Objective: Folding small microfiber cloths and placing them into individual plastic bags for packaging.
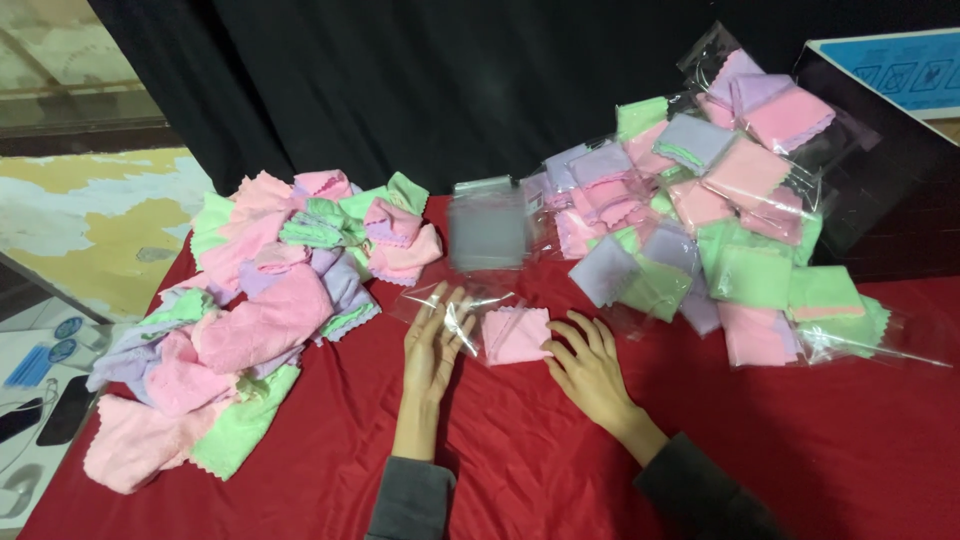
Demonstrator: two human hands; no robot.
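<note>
A folded pink cloth (518, 335) lies half inside a clear plastic bag (455, 300), between the left hand (432, 345) and right hand (590, 365), both spread flat, gripping nothing.

Left hand (432, 345) and right hand (590, 365) flank a bagged pink cloth (515, 335) on the red table (520, 470).

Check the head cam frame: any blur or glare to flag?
Head view: the stack of clear bags at centre is smeared with blur, while the left hand, right hand and folded pink cloth are fairly sharp; glare streaks show on the bagged cloths; the black backdrop is dark.
</note>
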